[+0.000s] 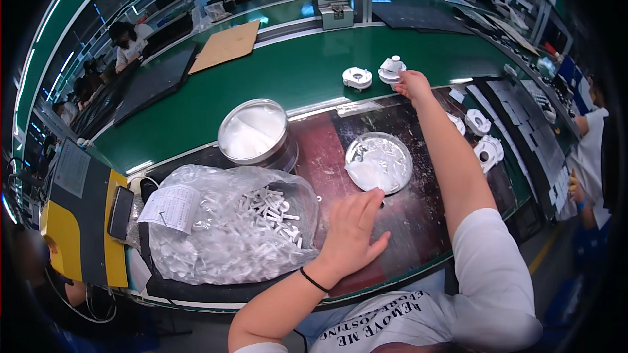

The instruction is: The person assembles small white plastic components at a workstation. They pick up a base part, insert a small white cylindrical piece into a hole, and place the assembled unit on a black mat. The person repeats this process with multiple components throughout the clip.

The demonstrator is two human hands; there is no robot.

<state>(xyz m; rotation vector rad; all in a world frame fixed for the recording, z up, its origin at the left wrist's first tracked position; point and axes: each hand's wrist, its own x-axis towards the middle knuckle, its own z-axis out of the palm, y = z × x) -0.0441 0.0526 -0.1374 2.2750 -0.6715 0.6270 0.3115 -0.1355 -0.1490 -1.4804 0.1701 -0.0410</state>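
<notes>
My right hand (415, 85) reaches far across the table, its fingers pinched on the rim of a white plastic part (392, 68) with a small knob on top. A similar round white plastic part (356, 78) sits just left of it on the green surface. My left hand (354, 230) is open over the near work surface, fingers stretched toward a round shallow dish (400, 185) with whitish stuff in it. To its left lies a clear plastic bag (216, 252) full of small white plastic pieces (269, 211) with stems.
A round metal tin (292, 153) with white contents stands behind the bag. A yellow and grey machine (85, 216) is at the left. More white plastic parts (488, 151) lie right of my right forearm. Cardboard (226, 46) rests farther back. Other people work beyond the table and at the right.
</notes>
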